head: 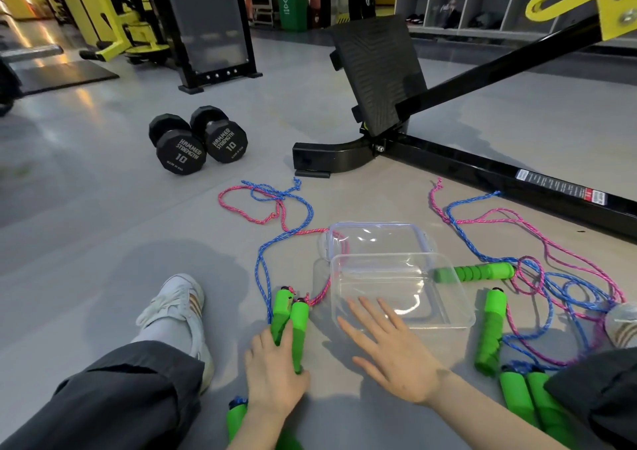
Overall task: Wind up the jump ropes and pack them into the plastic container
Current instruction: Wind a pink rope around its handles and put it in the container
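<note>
Two green rope handles (pixel 299 318) are gripped by the left hand (pixel 275 374); the right hand (pixel 396 349) is spread flat at the near rim of the clear container (pixel 458 298).

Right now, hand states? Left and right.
Left hand: grips two green handles.
Right hand: open, holding nothing, fingers spread by the container.

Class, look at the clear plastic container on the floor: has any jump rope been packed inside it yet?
No: the clear plastic container holds no rope; the jump ropes lie loose on the floor around it.
</note>
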